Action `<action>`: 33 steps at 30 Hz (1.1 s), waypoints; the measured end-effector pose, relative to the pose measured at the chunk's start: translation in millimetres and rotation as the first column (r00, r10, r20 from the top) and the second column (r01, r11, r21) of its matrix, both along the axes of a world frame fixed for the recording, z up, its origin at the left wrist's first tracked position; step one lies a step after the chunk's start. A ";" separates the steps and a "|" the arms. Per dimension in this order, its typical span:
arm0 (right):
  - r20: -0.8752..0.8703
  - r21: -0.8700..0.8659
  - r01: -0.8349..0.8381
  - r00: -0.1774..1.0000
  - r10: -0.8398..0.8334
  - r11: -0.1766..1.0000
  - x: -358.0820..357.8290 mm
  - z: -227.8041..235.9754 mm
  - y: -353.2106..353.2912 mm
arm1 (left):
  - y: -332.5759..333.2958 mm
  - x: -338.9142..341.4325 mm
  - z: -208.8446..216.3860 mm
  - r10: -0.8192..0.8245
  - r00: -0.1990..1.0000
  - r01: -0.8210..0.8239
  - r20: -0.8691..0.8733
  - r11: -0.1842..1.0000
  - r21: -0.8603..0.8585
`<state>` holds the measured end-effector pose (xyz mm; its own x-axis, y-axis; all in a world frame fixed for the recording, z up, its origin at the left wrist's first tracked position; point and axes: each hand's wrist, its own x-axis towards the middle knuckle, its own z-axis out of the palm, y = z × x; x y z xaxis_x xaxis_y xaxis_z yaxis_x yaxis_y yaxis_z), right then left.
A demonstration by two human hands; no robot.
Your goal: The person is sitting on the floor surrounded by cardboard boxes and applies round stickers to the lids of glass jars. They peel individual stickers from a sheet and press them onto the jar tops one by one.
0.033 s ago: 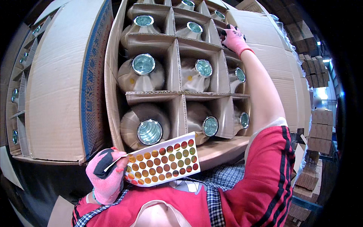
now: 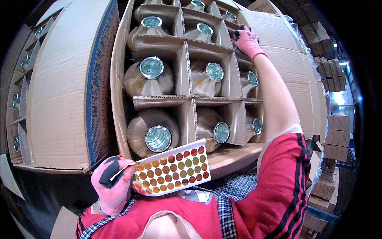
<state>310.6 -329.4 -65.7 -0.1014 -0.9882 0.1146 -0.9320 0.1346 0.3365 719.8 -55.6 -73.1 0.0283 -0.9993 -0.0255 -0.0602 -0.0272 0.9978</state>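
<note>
Fingers (image 2: 128, 171) of the left hand (image 2: 109, 186) pinch the sticker sheet (image 2: 171, 169) by one edge at lower centre, apparently keeping its dots (image 2: 175, 176) exposed, while the right hand (image 2: 248, 43) sits at the divided carton (image 2: 118, 75), upper right, grip indeterminable.

The gloved left hand (image 2: 109, 187) was pink with black patches, and the gloved right hand (image 2: 247, 42) was also pink, with some black parts. The sheet (image 2: 197, 144) was white, patterned by even rows of round stickers (image 2: 175, 176), which shone in gold, orange, red and olive green. The bottles (image 2: 137, 133) were of a silvery brown colour, and their mouths (image 2: 158, 138) looked pale green, with bright silver around. The dividers (image 2: 183, 67) were plain brown. The carton (image 2: 59, 91) was also brown, with a blue band (image 2: 91, 99) on it. The shirt (image 2: 143, 215) was red with black stripes on its sleeve (image 2: 274, 171), and the apron (image 2: 225, 213) had a dark and white check.
</note>
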 end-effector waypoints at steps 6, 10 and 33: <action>0.511 -0.518 -0.022 0.794 0.329 0.855 10.2 44.6 42.9 | -6.4 -0.7 4.9 -0.067 0.998 0.067 0.002 0.997 -0.028; 0.816 -0.464 -0.376 0.171 0.552 0.802 157.7 82.1 157.4 | -1.2 4.7 9.5 -0.087 0.996 0.090 0.036 0.993 -0.075; 0.771 -0.034 -0.819 0.343 0.536 0.573 249.0 74.9 225.2 | 5.1 14.2 9.8 -0.203 0.977 0.191 -0.063 0.970 -0.153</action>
<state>559.6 -104.2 9.3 0.7216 -0.6918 0.0279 -0.5850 -0.6308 -0.5098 734.0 -50.5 -63.3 -0.1659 -0.9781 0.1256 0.0278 0.1227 0.9921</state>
